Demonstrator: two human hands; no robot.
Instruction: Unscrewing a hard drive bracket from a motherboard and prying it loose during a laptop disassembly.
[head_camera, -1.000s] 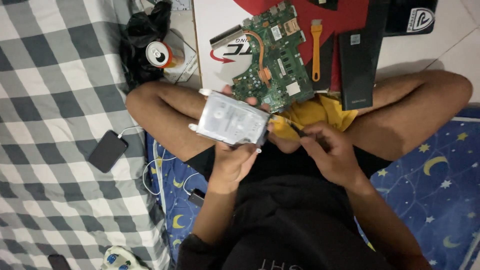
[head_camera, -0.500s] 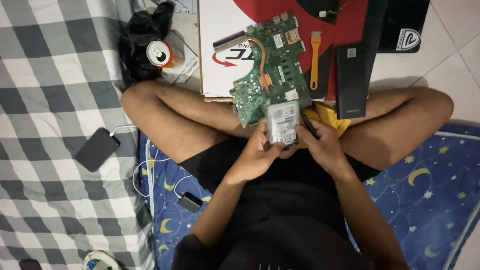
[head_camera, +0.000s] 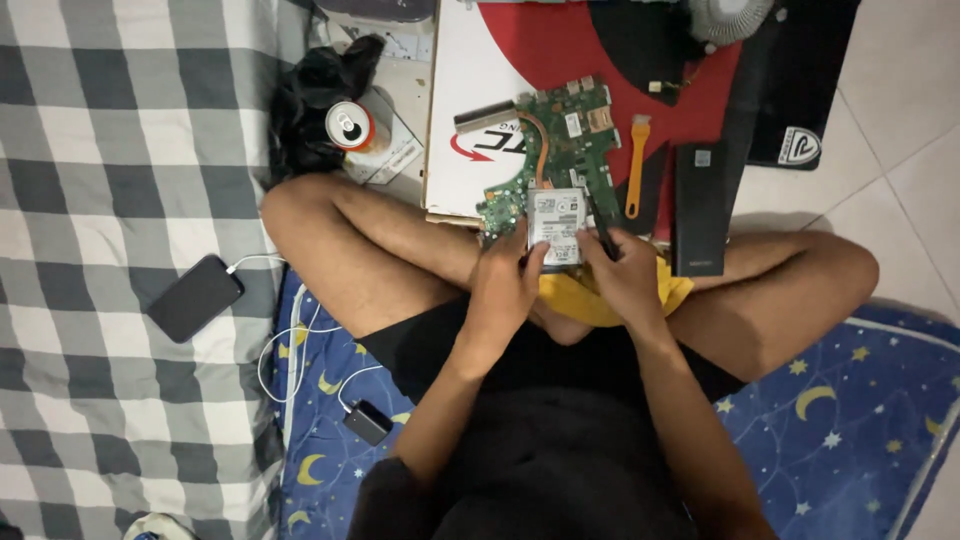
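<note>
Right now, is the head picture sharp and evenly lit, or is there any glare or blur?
Head view: mostly sharp and evenly lit; soft shadows under the legs; the drive between the left hand and right hand is clear but its label too small to read; slight sheen on the can top; edges bend slightly.

I see even, fairly dim indoor light from above, with soft shadows under the legs (head_camera: 380, 260). The tiled floor (head_camera: 900, 120) shows mild sheen. Detail is slightly soft overall; edges look a little stretched.
</note>
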